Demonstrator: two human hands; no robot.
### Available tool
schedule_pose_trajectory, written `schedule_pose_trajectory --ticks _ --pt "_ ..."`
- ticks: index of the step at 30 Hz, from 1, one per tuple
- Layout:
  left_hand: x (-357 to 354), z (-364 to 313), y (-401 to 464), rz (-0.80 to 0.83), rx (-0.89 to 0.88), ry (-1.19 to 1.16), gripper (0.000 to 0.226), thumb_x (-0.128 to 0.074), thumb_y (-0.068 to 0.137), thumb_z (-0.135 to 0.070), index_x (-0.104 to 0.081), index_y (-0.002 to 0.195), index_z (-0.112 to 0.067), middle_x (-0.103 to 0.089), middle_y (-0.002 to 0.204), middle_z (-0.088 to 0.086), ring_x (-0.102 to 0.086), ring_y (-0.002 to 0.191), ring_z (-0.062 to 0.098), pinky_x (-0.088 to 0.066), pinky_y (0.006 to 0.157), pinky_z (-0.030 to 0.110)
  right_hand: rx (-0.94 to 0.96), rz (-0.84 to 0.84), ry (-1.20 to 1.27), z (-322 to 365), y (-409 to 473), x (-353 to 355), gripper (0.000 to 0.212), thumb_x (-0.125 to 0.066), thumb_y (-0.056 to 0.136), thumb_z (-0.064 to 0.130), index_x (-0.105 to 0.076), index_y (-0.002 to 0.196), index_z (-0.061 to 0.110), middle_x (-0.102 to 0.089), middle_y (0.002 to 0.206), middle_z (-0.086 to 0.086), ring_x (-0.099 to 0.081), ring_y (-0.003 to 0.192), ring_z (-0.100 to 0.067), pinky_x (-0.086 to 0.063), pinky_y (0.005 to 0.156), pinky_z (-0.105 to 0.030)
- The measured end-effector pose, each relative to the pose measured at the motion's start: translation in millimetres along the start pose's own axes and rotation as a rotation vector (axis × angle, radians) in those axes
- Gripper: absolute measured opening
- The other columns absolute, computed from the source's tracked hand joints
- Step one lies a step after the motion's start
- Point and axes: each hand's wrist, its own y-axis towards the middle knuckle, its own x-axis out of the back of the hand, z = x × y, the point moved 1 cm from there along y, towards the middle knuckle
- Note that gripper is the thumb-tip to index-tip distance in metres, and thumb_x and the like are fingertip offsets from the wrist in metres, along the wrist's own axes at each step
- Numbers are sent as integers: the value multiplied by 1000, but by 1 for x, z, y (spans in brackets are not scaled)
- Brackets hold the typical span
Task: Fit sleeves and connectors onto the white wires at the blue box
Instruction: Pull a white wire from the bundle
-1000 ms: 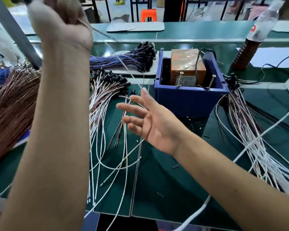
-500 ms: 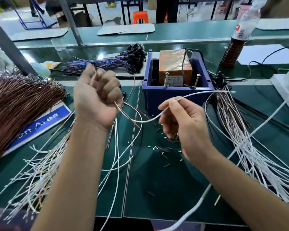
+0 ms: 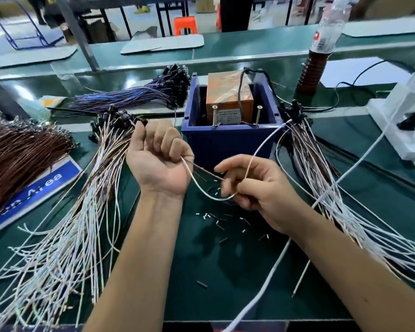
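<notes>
My left hand [image 3: 159, 161] is curled into a fist in front of the blue box [image 3: 228, 140], gripping one end of a white wire [image 3: 203, 191] together with a thin red-brown lead. The wire sags between my hands. My right hand [image 3: 256, 188] pinches it lower right, and its far part arcs up to the box's right corner [image 3: 267, 137]. Small sleeves [image 3: 225, 224], black and white, lie scattered on the green mat below my hands. A fan of white wires with black connectors [image 3: 86, 212] lies at the left; another bundle [image 3: 321, 188] lies at the right.
An orange-brown block [image 3: 228, 92] with two screws sits inside the box. Brown wires [image 3: 17, 159] pile at far left, blue-purple wires [image 3: 130, 98] behind. A bottle [image 3: 318, 56] stands at back right, a white power strip [image 3: 403, 130] at the right edge. A thick white cord [image 3: 261, 288] crosses the mat.
My left hand came down from high at the left to the front of the box. My right hand closed from open onto the white wire and both hands drew nearer each other.
</notes>
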Motion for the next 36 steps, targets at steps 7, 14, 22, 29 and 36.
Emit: schedule_pose_trajectory --ticks 7,14,22,29,36 --pt "7 -5 1 -17 -89 236 45 -43 99 -30 -25 59 -23 -16 59 -7 -10 47 8 -9 40 21 121 -97 -96 -7 1 2 8 -76 93 9 -74 95 2 -76 78 -17 -52 49 -16 -41 43 -21" --pt "17 -13 -6 -17 -31 658 45 -36 103 -26 -22 61 -23 -21 59 -4 -18 52 10 -21 46 23 207 -301 -212 -8 4 11 6 -77 94 7 -78 92 13 -78 80 -13 -61 56 -16 -49 50 -22" --pt "35 10 -15 94 26 1459 20 -62 94 -16 -56 75 -17 -42 66 2 -36 51 9 -35 50 21 319 -432 -429 -1 1 17 8 -76 94 6 -75 96 13 -74 77 4 -64 62 -5 -50 63 -17" --pt "45 26 -16 239 -14 1869 18 -73 85 0 -72 100 -11 -74 90 -2 -60 68 1 -48 67 18 422 -440 -540 1 0 15 12 -75 94 1 -74 97 12 -74 87 7 -71 78 -8 -51 72 -14" --pt "48 25 -15 258 -13 1862 4 -75 91 -9 -75 89 -12 -73 75 3 -64 67 12 -49 61 30 478 -468 -568 2 -1 18 11 -73 95 2 -73 98 12 -73 89 4 -73 84 -16 -54 76 -20"
